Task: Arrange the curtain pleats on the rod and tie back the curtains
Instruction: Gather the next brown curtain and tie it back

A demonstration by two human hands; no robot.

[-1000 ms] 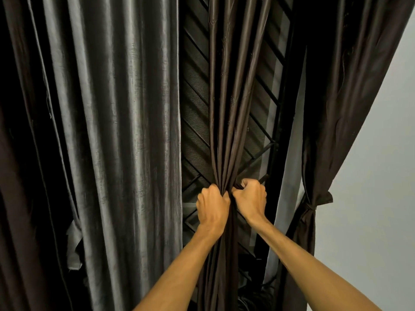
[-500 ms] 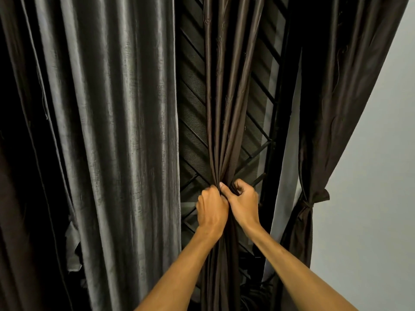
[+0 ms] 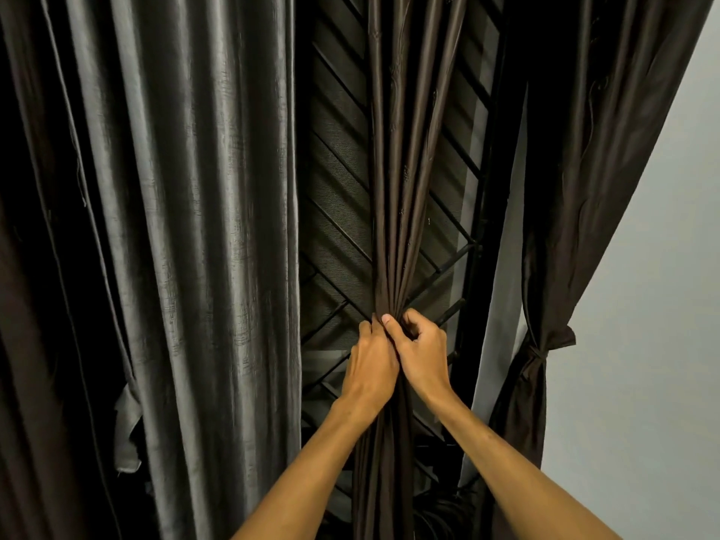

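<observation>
A narrow dark brown curtain (image 3: 405, 189) hangs in the middle, its pleats gathered into a tight bunch at hand height. My left hand (image 3: 370, 364) wraps round the bunch from the left. My right hand (image 3: 422, 352) grips it from the right, thumb pressed on the front folds beside the left fingers. Both hands touch each other at the gather. Any tie band is hidden under the hands. The rod is out of view above.
A wide grey curtain (image 3: 187, 228) hangs loose at the left. At the right a brown curtain (image 3: 565, 189) is tied back with a knotted band (image 3: 541, 350). A dark window grille (image 3: 335, 212) stands behind. A pale wall (image 3: 643, 344) lies at the right.
My right hand has slid left over the gathered folds until its thumb meets the left hand. The left hand keeps its hold and has shifted only slightly upward.
</observation>
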